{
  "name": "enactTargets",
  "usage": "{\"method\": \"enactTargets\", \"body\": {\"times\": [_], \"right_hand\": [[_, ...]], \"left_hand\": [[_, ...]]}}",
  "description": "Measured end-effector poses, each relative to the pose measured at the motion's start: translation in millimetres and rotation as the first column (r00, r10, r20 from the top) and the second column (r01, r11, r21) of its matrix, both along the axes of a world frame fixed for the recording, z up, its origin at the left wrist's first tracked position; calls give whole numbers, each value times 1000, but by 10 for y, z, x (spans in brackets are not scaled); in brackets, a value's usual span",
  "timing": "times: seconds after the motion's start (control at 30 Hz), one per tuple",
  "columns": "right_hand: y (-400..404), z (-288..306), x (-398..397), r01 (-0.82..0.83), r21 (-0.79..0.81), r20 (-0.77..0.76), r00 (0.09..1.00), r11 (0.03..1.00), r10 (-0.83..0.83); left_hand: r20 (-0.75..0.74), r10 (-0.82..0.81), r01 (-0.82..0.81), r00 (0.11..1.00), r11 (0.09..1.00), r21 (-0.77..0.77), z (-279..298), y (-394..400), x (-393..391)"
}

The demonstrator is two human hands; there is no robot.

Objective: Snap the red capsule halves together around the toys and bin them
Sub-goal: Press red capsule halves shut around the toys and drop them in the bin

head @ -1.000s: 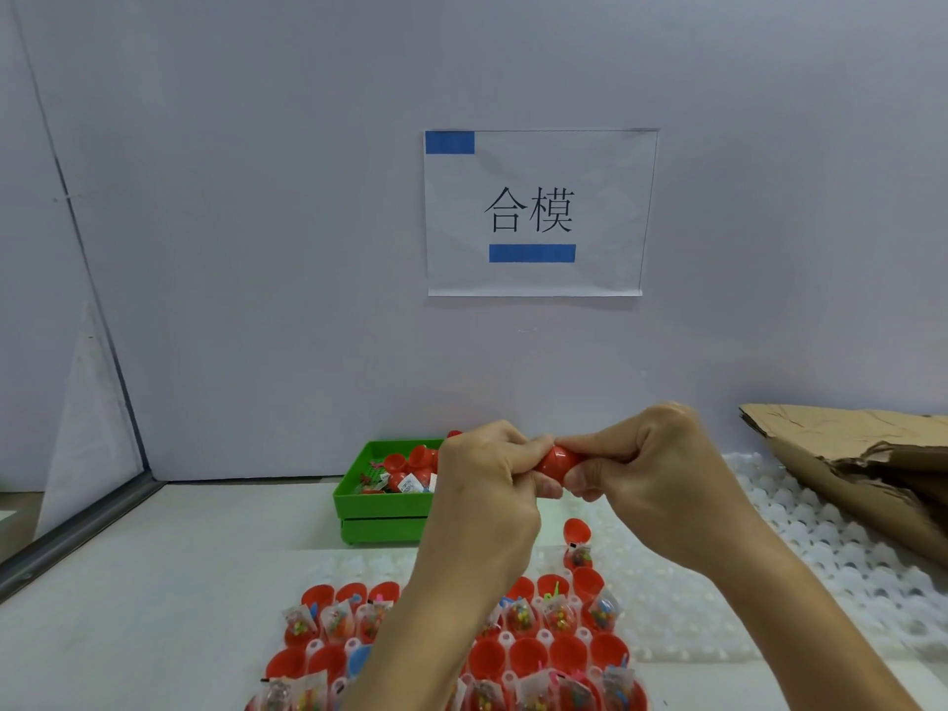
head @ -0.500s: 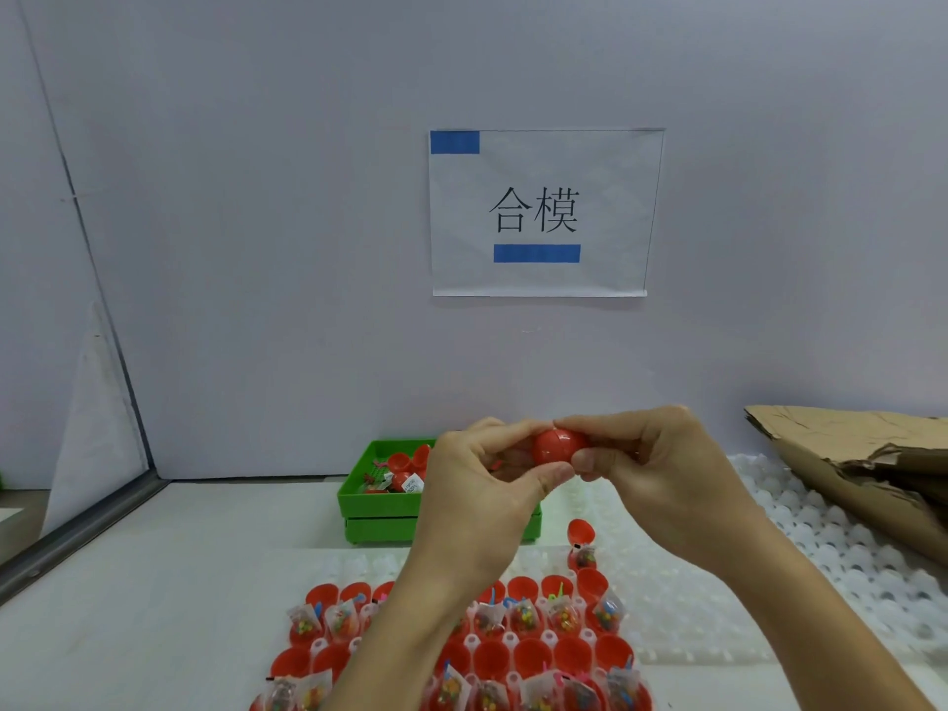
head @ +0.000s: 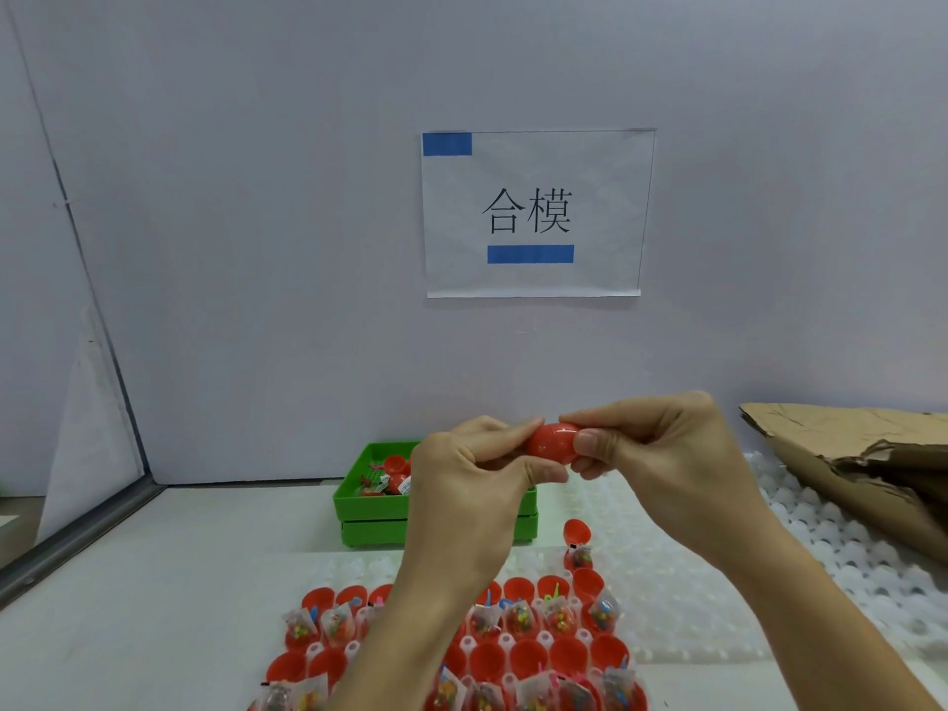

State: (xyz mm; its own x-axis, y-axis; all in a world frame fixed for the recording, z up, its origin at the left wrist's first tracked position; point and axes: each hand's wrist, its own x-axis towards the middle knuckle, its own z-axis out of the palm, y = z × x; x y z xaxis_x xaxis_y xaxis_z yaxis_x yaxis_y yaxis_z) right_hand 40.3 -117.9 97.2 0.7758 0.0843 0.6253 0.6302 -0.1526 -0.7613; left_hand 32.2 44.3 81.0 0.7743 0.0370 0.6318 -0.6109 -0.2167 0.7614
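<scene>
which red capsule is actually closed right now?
The red capsule pinched between left hand and right hand; the tray's capsule halves sit open.

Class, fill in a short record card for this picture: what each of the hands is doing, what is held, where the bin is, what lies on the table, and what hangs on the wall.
left hand: grips one end of the capsule
right hand: pinches the other end
held item: round red plastic capsule, raised above the table
bin: green plastic crate, behind the hands, holding red capsules
foreground: white dimpled tray with open red capsule halves and bagged toys
right edge: torn brown cardboard
wall: white paper sign with blue tape
</scene>
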Motion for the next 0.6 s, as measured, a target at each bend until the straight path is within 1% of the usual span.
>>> {"method": "enactTargets", "body": {"times": [0.17,0.37,0.6], "right_hand": [[-2,-8,-8,-16,17,-18,1000,1000,16],[7,7,-19,-23,34,-27,999,999,23],[26,-1,-38,33,-52,-31,999,998,-35]], "left_hand": [[7,-28,28,1000,998,57,41,46,-18],[18,-31,29,999,996,79,50,61,-18],[65,37,-48,997,981,188,-10,52,7]]}}
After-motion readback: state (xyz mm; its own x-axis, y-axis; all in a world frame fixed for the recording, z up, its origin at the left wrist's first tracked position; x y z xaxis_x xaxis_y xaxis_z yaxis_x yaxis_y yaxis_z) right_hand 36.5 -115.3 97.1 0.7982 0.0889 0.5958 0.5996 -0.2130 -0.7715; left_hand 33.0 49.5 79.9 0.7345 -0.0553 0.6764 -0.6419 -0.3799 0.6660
